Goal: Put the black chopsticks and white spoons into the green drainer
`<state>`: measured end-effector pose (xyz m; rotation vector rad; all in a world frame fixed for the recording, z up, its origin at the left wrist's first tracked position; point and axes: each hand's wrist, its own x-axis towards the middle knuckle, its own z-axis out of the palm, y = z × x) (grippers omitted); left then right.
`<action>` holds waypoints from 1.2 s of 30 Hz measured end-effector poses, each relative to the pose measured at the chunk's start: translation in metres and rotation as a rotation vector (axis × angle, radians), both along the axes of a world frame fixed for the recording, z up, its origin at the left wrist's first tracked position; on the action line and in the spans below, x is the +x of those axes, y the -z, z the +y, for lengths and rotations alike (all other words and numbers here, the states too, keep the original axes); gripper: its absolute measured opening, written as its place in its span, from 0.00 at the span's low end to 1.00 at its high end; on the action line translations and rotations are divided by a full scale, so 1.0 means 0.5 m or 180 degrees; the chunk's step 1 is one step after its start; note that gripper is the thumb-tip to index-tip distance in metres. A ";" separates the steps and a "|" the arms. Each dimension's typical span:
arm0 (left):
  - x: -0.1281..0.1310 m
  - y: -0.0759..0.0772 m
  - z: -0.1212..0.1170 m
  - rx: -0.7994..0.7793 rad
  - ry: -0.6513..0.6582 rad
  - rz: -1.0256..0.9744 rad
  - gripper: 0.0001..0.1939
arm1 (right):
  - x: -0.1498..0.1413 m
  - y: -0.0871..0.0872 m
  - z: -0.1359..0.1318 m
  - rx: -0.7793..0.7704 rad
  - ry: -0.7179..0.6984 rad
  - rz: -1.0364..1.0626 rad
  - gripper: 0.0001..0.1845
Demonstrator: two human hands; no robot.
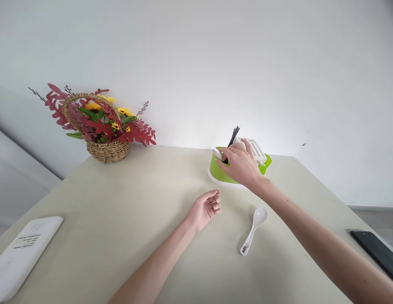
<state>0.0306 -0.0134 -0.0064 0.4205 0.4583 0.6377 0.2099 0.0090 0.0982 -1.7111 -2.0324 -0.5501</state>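
My right hand (pixel 242 164) reaches over a light green utensil holder (pixel 220 172) with a white base. Its thumb and fingers close around a white utensil (pixel 216 152) at the holder's left rim; most of that utensil is hidden. Behind the fingers, thin black sticks (pixel 233 136) rise from the holder. A white slotted rack (pixel 256 150) sits tilted at its right side, partly covered by the hand. My left hand (pixel 205 210) rests in front of the holder, palm turned sideways, fingers loosely curled and holding nothing. Between my forearms lies a white spoon (pixel 255 228), its handle pointing toward me.
A woven basket (pixel 108 150) of red leaves and yellow flowers stands at the back left against the white wall. At the left edge lies a white flat device (pixel 27 253). A black phone (pixel 375 252) lies by the table's right edge. Bright green plastic (pixel 266 164) juts out behind the rack.
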 end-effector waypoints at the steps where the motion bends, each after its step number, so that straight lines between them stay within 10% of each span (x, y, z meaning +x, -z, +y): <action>1: 0.000 0.001 0.000 0.0001 -0.0004 -0.0004 0.11 | 0.001 -0.001 -0.002 -0.0072 -0.0014 0.0037 0.11; 18: -0.003 0.010 0.005 0.0051 -0.0016 -0.0011 0.10 | 0.075 0.025 -0.221 0.0742 -0.0740 0.0187 0.16; 36: -0.001 -0.012 -0.005 0.0138 -0.0128 0.0194 0.10 | 0.220 0.181 -0.374 -0.1447 -0.0180 -0.0146 0.35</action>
